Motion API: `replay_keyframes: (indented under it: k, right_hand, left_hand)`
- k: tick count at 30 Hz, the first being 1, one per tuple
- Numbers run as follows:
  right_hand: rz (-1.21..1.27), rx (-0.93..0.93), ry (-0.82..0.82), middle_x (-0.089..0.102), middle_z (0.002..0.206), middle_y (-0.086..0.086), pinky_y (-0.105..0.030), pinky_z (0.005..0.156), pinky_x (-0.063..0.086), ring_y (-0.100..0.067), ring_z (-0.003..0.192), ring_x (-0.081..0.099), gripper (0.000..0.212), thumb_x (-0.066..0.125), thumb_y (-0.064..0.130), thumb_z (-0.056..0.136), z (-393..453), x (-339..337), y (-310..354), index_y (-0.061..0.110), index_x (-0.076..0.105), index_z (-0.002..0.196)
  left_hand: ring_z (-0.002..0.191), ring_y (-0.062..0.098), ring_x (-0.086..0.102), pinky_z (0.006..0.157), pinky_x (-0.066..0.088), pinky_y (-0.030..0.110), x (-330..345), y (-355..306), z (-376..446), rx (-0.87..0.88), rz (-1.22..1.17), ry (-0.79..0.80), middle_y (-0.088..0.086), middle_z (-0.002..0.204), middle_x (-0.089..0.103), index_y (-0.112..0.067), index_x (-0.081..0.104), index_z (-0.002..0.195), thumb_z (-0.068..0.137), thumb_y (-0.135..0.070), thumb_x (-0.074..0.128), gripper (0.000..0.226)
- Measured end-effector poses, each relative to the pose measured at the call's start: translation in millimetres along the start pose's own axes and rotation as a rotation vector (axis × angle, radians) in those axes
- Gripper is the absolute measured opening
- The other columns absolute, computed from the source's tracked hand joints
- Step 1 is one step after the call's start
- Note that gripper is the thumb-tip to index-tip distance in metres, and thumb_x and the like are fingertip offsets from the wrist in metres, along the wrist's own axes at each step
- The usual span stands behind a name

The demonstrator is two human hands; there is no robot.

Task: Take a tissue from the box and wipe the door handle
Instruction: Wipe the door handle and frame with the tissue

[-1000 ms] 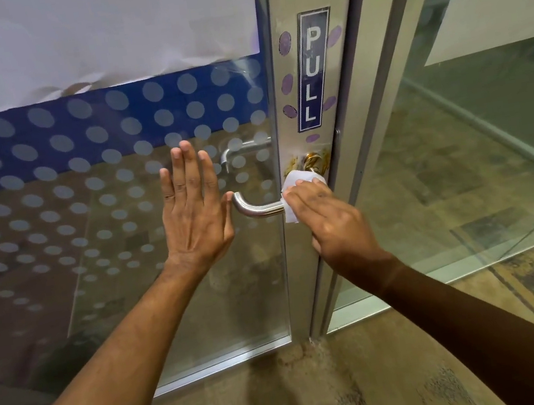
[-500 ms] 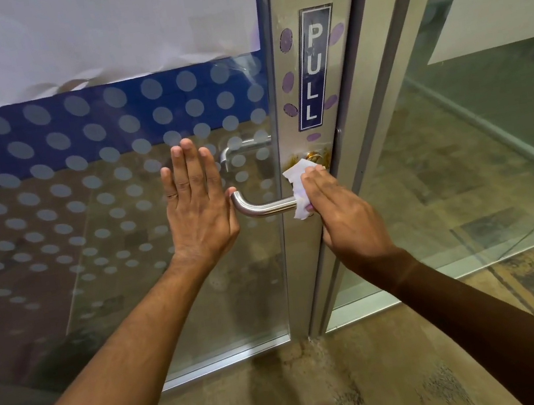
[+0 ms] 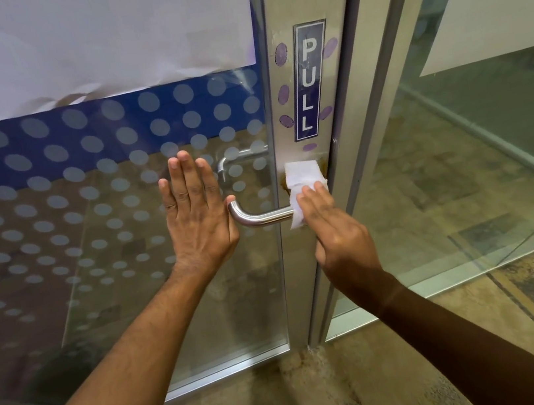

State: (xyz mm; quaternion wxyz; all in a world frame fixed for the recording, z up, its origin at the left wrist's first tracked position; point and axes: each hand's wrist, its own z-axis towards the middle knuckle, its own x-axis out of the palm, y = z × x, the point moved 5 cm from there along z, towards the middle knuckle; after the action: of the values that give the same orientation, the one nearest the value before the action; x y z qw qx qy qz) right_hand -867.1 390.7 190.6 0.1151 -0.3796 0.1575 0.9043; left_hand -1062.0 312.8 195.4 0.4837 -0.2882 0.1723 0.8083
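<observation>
A steel lever door handle (image 3: 260,216) sticks out from the metal door frame, its bent end pointing left. My right hand (image 3: 335,226) presses a white tissue (image 3: 302,179) against the handle's base and the lock plate above it, covering the lock. My left hand (image 3: 196,216) lies flat on the glass door with fingers together, its thumb side touching the handle's bend. No tissue box is in view.
A blue PULL sign (image 3: 308,81) sits on the frame above the handle. The glass door (image 3: 84,195) has a dotted film and white paper at the top. A second handle (image 3: 238,158) shows behind the glass. Glass wall panel (image 3: 476,153) on the right.
My right hand has slid the tissue rightwards along the handle and up over the lock plate. My left hand stays flat on the glass.
</observation>
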Motion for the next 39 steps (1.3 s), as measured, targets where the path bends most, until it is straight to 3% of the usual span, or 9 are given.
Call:
replay_keyframes:
  k: [3,8,13,18,22,28,31,34,39]
  right_hand:
    - [-0.011,-0.077,0.016,0.052,0.138,-0.02,-0.041,0.106,0.045,-0.03,0.134,0.045,0.059,0.051,-0.019,0.075,-3,1,-1,-0.005,0.052,0.132]
    - [0.08,0.085,-0.071,0.053,0.136,-0.021,-0.039,0.103,0.046,-0.03,0.129,0.05,0.058,0.055,-0.021,0.074,6,-2,-12,-0.005,0.055,0.13]
    - [0.223,0.196,-0.208,0.058,0.128,-0.024,-0.021,0.103,0.043,-0.03,0.118,0.06,0.056,0.057,-0.026,0.071,1,-1,-14,-0.007,0.06,0.123]
    - [0.241,0.241,-0.046,0.048,0.14,-0.021,-0.029,0.108,0.038,-0.032,0.124,0.054,0.062,0.053,-0.02,0.078,16,1,-19,-0.003,0.047,0.137]
    - [0.197,0.228,-0.048,0.057,0.132,-0.02,-0.043,0.097,0.051,-0.034,0.111,0.064,0.056,0.056,-0.018,0.075,21,-5,-19,-0.001,0.058,0.129]
    - [0.229,0.157,-0.121,0.071,0.109,-0.015,-0.034,0.092,0.055,-0.024,0.098,0.071,0.043,0.061,-0.02,0.07,15,-28,-17,0.001,0.073,0.106]
    - [0.383,0.409,-0.25,0.076,0.092,-0.008,-0.028,0.076,0.058,-0.012,0.077,0.071,0.031,0.064,-0.01,0.077,18,-38,-38,0.007,0.076,0.099]
    - [0.498,0.703,-0.445,0.075,0.086,-0.004,-0.008,0.061,0.05,0.009,0.063,0.063,0.02,0.067,0.008,0.086,21,-44,-59,0.011,0.075,0.104]
    - [0.313,0.47,-0.407,0.071,0.091,0.002,-0.017,0.074,0.052,-0.008,0.077,0.066,0.023,0.065,0.009,0.087,44,-47,-46,0.008,0.073,0.108]
  left_hand:
    - [0.144,0.019,-0.036,0.118,-0.021,0.039,1,0,0,0.0,-0.007,-0.011,0.002,0.152,-0.045,-0.015,-0.032,0.147,0.095,-0.038,0.046,0.097]
    - [0.144,0.021,-0.035,0.119,-0.02,0.04,2,1,-1,0.008,0.003,-0.004,0.004,0.152,-0.044,-0.014,-0.031,0.147,0.096,-0.039,0.047,0.097]
    - [0.144,0.021,-0.035,0.119,-0.021,0.039,3,1,-1,0.003,0.014,-0.009,0.004,0.152,-0.044,-0.014,-0.031,0.147,0.095,-0.04,0.047,0.098]
    - [0.144,0.021,-0.035,0.118,-0.022,0.039,3,1,0,0.003,0.014,-0.009,0.004,0.152,-0.045,-0.014,-0.031,0.147,0.095,-0.04,0.047,0.098]
    - [0.143,0.021,-0.036,0.118,-0.022,0.039,3,1,1,0.0,0.023,-0.001,0.004,0.151,-0.046,-0.014,-0.032,0.147,0.096,-0.04,0.048,0.098]
    - [0.144,0.022,-0.035,0.118,-0.021,0.04,2,0,-1,-0.002,0.008,0.007,0.004,0.152,-0.044,-0.013,-0.031,0.148,0.096,-0.04,0.048,0.098]
    - [0.144,0.021,-0.035,0.119,-0.021,0.04,-1,0,-1,0.01,0.004,0.008,0.004,0.153,-0.044,-0.014,-0.031,0.148,0.096,-0.039,0.048,0.098]
    - [0.144,0.021,-0.035,0.119,-0.021,0.039,-3,0,-1,0.016,0.004,0.006,0.004,0.152,-0.045,-0.014,-0.032,0.147,0.096,-0.039,0.046,0.096]
    - [0.143,0.019,-0.037,0.118,-0.022,0.038,-3,-1,0,0.008,0.001,0.031,0.003,0.15,-0.047,-0.015,-0.034,0.146,0.097,-0.041,0.043,0.095]
